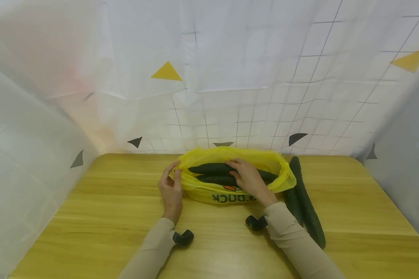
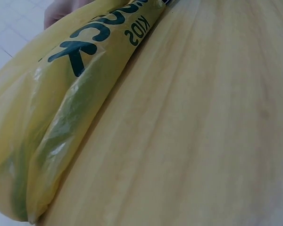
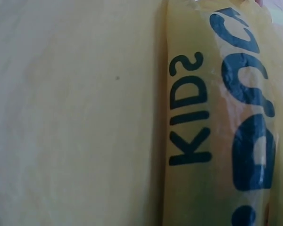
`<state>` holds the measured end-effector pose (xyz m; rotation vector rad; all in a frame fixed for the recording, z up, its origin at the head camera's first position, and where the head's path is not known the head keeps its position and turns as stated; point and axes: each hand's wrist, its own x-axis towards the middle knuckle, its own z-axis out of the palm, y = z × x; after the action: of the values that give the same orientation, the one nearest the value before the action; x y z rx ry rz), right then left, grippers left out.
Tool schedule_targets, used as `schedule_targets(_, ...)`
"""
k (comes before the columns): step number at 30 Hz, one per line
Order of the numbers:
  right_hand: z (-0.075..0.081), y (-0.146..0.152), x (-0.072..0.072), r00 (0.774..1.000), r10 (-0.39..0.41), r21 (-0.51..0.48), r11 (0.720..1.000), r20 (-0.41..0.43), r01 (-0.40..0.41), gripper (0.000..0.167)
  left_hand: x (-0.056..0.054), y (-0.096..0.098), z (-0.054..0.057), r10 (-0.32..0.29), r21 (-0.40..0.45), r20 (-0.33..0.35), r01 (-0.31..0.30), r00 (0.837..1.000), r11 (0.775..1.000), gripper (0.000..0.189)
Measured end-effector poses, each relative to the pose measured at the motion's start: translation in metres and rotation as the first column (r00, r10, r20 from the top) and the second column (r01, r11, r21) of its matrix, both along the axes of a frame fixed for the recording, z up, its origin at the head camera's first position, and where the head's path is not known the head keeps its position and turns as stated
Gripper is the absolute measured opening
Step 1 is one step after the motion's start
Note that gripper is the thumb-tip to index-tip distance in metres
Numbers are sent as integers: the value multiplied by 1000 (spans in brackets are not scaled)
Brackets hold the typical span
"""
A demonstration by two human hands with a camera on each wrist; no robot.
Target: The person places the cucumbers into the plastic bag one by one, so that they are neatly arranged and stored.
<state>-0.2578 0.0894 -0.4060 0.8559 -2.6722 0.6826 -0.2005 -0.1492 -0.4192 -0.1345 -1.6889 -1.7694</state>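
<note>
A yellow plastic bag (image 1: 202, 195) with dark lettering lies on its side on the table, mouth open. Inside it are a dark green cucumber (image 1: 209, 168) and another cucumber (image 1: 216, 179) in front of it. My left hand (image 1: 170, 192) holds the bag's left rim between thumb and fingers. Reaching into the mouth, my right hand (image 1: 249, 178) grips the rear cucumber near its middle, thumb in front and fingers behind. Green shapes show through the bag (image 2: 70, 113) in the left wrist view. The right wrist view has the bag's printed side (image 3: 188, 188), with the right hand mostly out of sight.
Two more cucumbers lie side by side on the table right of the bag: the outer cucumber (image 1: 309, 205) and the inner cucumber (image 1: 292, 203), partly covered by the right forearm. The wooden table (image 1: 108, 217) meets a white sheet wall (image 1: 223, 116) behind.
</note>
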Motion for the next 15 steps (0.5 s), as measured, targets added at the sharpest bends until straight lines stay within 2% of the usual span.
schedule_targets(15,0,-2,1,999,-10,-16,1000,41,11,38,0,1,1,-8,1,-9,8,1000,1000,26)
